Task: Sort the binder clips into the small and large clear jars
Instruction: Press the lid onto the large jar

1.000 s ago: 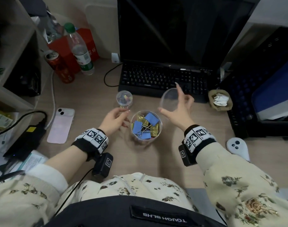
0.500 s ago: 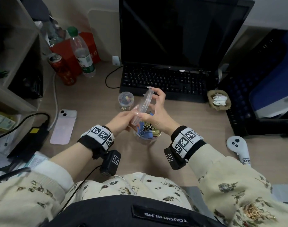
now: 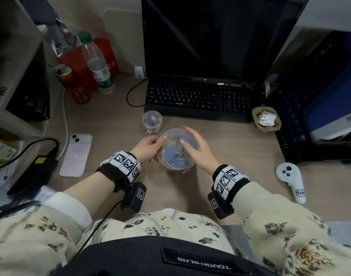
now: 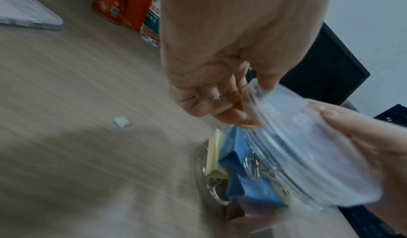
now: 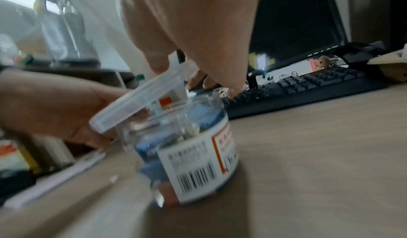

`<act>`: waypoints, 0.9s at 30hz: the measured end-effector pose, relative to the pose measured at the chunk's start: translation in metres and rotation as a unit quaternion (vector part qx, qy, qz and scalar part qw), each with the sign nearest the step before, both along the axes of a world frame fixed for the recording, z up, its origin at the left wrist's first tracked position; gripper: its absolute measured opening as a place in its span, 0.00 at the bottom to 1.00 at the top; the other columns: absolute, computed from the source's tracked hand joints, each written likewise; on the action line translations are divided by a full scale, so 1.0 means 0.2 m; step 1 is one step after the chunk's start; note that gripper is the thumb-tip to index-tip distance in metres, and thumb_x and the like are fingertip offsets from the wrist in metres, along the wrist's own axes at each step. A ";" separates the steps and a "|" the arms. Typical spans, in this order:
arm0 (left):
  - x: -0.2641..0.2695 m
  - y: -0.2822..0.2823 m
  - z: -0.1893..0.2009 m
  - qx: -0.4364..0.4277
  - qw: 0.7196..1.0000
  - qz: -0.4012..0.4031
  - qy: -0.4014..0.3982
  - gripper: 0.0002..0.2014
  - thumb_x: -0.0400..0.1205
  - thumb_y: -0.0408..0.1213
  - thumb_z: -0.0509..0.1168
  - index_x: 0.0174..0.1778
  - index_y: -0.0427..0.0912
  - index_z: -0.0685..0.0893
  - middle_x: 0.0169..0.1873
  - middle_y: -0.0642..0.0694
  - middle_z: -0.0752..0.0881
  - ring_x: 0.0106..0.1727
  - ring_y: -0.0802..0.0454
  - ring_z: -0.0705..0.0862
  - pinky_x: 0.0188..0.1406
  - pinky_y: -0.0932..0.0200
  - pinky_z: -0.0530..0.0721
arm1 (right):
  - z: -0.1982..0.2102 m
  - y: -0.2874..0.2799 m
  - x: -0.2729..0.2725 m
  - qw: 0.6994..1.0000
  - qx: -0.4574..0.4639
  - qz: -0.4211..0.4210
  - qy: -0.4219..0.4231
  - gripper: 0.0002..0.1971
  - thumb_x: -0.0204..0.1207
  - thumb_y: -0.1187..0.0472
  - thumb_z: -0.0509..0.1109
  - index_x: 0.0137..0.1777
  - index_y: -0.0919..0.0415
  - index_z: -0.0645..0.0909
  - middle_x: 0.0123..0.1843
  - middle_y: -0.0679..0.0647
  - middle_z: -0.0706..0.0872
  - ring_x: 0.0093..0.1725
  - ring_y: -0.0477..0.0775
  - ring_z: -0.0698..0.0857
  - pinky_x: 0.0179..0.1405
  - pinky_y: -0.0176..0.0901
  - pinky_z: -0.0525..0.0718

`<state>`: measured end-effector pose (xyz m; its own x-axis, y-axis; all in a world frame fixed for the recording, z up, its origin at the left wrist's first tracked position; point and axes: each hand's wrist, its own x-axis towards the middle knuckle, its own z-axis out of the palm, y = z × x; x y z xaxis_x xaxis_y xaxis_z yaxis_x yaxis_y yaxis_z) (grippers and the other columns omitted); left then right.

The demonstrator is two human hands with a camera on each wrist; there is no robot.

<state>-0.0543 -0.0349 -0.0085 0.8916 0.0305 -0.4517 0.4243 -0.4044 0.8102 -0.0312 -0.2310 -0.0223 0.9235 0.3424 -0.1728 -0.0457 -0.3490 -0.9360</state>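
Note:
The large clear jar (image 3: 177,164) stands on the desk in front of me, holding blue and yellow binder clips (image 4: 246,175). Its clear lid (image 3: 176,140) lies tilted over the mouth, low on the left and raised on the far side (image 5: 136,101). My left hand (image 3: 159,143) pinches the lid's left edge. From the right, my right hand (image 3: 185,137) holds the lid with its fingers curled over the rim. The small clear jar (image 3: 152,121), lidded and with small coloured clips inside, stands just behind, near the keyboard.
A black laptop (image 3: 198,98) spans the back of the desk. A phone (image 3: 77,154), power brick (image 3: 35,172), red can (image 3: 73,84) and water bottle (image 3: 97,66) are on the left. On the right are a paper cup (image 3: 266,120), white controller (image 3: 290,180) and black crate (image 3: 302,120).
My right hand carried the lid from beside the keyboard over to the large jar. My left hand took its left edge, and the lid came down tilted onto the mouth.

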 end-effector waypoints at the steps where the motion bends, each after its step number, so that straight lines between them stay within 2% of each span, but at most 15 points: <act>1: 0.00 -0.01 -0.01 0.008 1.000 -0.012 0.002 0.19 0.87 0.53 0.56 0.36 0.44 0.76 0.28 0.47 0.82 0.19 0.58 0.79 0.14 0.68 0.71 | -0.03 -0.01 -0.01 1.000 -0.018 0.013 -0.005 0.24 0.79 0.45 0.66 0.75 0.40 0.71 0.79 0.48 0.72 0.80 0.43 0.65 0.80 0.55 0.67; 3: 0.00 -0.01 -0.03 0.019 1.000 -0.018 0.003 0.18 0.87 0.51 0.57 0.35 0.44 0.76 0.28 0.47 0.81 0.20 0.54 0.77 0.17 0.63 0.73 | -0.07 -0.02 -0.03 0.999 -0.043 0.028 -0.016 0.23 0.81 0.47 0.64 0.76 0.39 0.70 0.83 0.48 0.65 0.81 0.38 0.57 0.82 0.55 0.63; 6: 0.01 -0.01 -0.03 0.014 1.000 -0.004 0.007 0.18 0.86 0.51 0.58 0.36 0.43 0.75 0.28 0.46 0.81 0.19 0.52 0.75 0.18 0.59 0.75 | -0.06 -0.01 -0.04 0.999 -0.027 0.021 -0.003 0.21 0.84 0.53 0.63 0.76 0.39 0.70 0.85 0.48 0.58 0.79 0.34 0.56 0.81 0.50 0.65; 8: 0.01 -0.02 -0.02 0.008 1.000 0.004 0.006 0.18 0.86 0.51 0.59 0.36 0.42 0.75 0.26 0.46 0.80 0.17 0.53 0.76 0.17 0.60 0.77 | -0.04 0.00 -0.03 1.000 -0.003 0.007 0.010 0.21 0.85 0.55 0.62 0.77 0.42 0.70 0.84 0.48 0.62 0.80 0.37 0.60 0.80 0.45 0.66; 10: 0.02 -0.03 -0.01 0.004 1.000 0.012 0.002 0.17 0.85 0.51 0.59 0.38 0.42 0.74 0.23 0.45 0.79 0.16 0.54 0.76 0.16 0.61 0.77 | -0.01 0.01 -0.01 1.000 0.013 -0.010 0.011 0.21 0.85 0.55 0.62 0.77 0.45 0.70 0.80 0.45 0.71 0.78 0.41 0.67 0.78 0.44 0.68; 13: 0.02 -0.04 -0.01 -0.015 0.999 0.028 -0.004 0.15 0.84 0.52 0.61 0.48 0.42 0.75 0.24 0.45 0.79 0.17 0.52 0.75 0.14 0.61 0.75 | 0.00 0.01 0.00 0.999 0.023 -0.023 -0.001 0.21 0.85 0.55 0.62 0.77 0.48 0.70 0.75 0.41 0.75 0.75 0.40 0.72 0.77 0.43 0.71; 16: 0.02 -0.05 0.00 -0.048 0.997 0.052 -0.003 0.16 0.84 0.49 0.63 0.60 0.44 0.73 0.36 0.45 0.79 0.21 0.53 0.79 0.15 0.58 0.80 | -0.02 0.00 0.00 0.999 0.022 -0.039 0.008 0.20 0.86 0.55 0.61 0.76 0.47 0.70 0.74 0.41 0.75 0.74 0.40 0.73 0.75 0.40 0.72; 18: 0.01 -0.05 0.01 -0.072 0.995 0.063 0.010 0.18 0.83 0.47 0.64 0.65 0.44 0.71 0.45 0.45 0.77 0.27 0.51 0.84 0.22 0.53 0.88 | -0.03 0.00 0.00 0.999 0.018 -0.045 0.006 0.20 0.86 0.55 0.61 0.77 0.48 0.70 0.75 0.43 0.74 0.75 0.40 0.72 0.73 0.37 0.71; 20: 0.01 -0.05 -0.01 -0.081 0.994 0.069 0.020 0.21 0.82 0.48 0.65 0.68 0.44 0.71 0.54 0.42 0.75 0.34 0.47 0.87 0.27 0.48 0.90 | -0.04 0.00 0.01 0.999 0.009 -0.045 0.001 0.20 0.86 0.55 0.61 0.77 0.49 0.69 0.76 0.44 0.74 0.74 0.39 0.71 0.67 0.25 0.71; 22: 0.02 -0.05 -0.05 -0.065 0.996 0.060 0.021 0.23 0.82 0.50 0.65 0.71 0.46 0.73 0.62 0.38 0.70 0.36 0.45 0.87 0.26 0.52 0.89 | -0.05 0.00 0.01 0.999 -0.001 -0.046 -0.002 0.20 0.86 0.56 0.61 0.77 0.50 0.69 0.76 0.45 0.74 0.71 0.38 0.72 0.58 0.15 0.70; 23: 0.02 -0.04 -0.07 -0.060 0.996 0.054 0.021 0.24 0.82 0.51 0.64 0.72 0.47 0.73 0.64 0.37 0.69 0.36 0.45 0.87 0.25 0.55 0.88 | -0.07 0.00 0.01 0.999 -0.007 -0.047 -0.002 0.20 0.86 0.56 0.61 0.77 0.51 0.69 0.76 0.45 0.73 0.71 0.38 0.72 0.56 0.13 0.70; 25: 0.02 -0.03 -0.10 -0.060 0.997 0.048 0.020 0.23 0.83 0.50 0.63 0.73 0.48 0.74 0.66 0.36 0.68 0.33 0.48 0.86 0.24 0.58 0.87 | -0.10 0.00 0.02 0.998 -0.026 -0.051 -0.009 0.21 0.85 0.54 0.61 0.78 0.51 0.68 0.77 0.45 0.73 0.72 0.39 0.72 0.64 0.20 0.72; 27: 0.02 -0.03 -0.11 -0.057 0.997 0.047 0.018 0.21 0.84 0.48 0.62 0.73 0.48 0.75 0.67 0.35 0.70 0.30 0.51 0.85 0.22 0.60 0.85 | -0.14 -0.01 0.02 0.997 -0.054 -0.057 -0.019 0.22 0.85 0.51 0.62 0.78 0.51 0.68 0.77 0.46 0.74 0.75 0.43 0.72 0.74 0.37 0.72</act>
